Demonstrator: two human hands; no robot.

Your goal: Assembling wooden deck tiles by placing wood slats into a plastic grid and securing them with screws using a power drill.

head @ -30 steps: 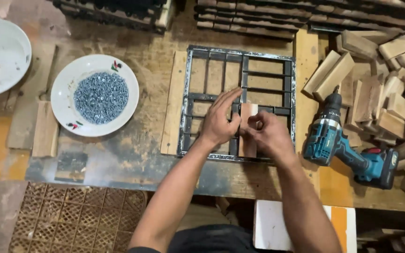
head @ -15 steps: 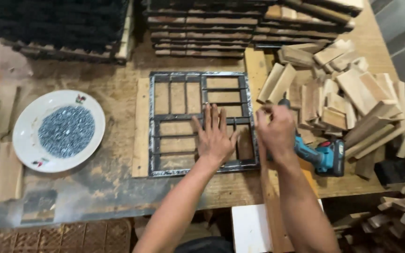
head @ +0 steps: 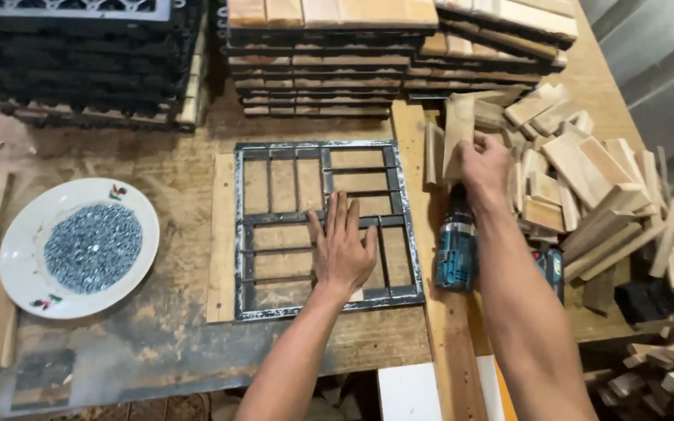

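Observation:
My left hand [head: 345, 248] lies flat, fingers spread, on the lower right part of a dark metal grid frame [head: 320, 152] that rests on the wooden bench. My right hand [head: 484, 168] is closed on an upright wooden block [head: 457, 132] at the left edge of a heap of wooden blocks [head: 587, 179]. A teal cordless drill [head: 455, 249] lies on the bench just below that hand, partly hidden by my right forearm.
A white plate of small grey screws [head: 91, 248] sits at the left. Stacks of black grid tiles [head: 79, 62] and slatted wooden tiles [head: 337, 70] stand along the back. More wood offcuts [head: 665, 366] lie at the lower right.
The view shifted right and up. My right hand left the frame, reached over the drill and took hold of a block in the heap. My left hand stays flat on the frame.

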